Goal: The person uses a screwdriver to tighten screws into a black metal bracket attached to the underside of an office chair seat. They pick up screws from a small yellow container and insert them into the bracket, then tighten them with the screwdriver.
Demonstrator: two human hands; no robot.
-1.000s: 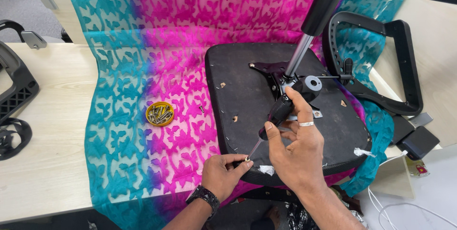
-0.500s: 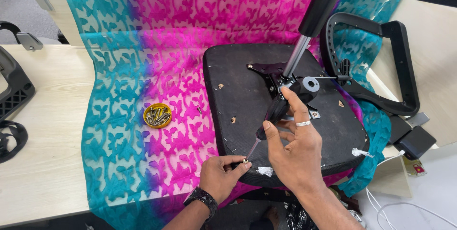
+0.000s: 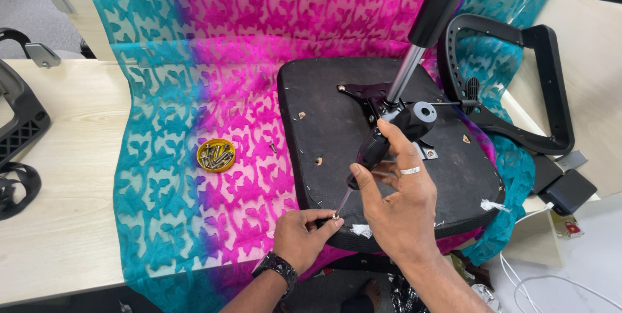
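Pale wooden table (image 3: 58, 222) under bright, even light, draped with a pink-and-teal patterned cloth (image 3: 194, 60). Right of the table, grey floor (image 3: 583, 248) with white cables (image 3: 551, 287).

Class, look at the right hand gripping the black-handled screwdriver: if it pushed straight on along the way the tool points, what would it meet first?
Probably the small screw pinched by the left hand at the near edge of the black upturned chair seat. The right hand aims the black-handled screwdriver down there.

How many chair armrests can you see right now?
2 in view: one black armrest loop lies right of the upturned seat; another armrest sits at the left edge, partly cut off. More may be out of view.
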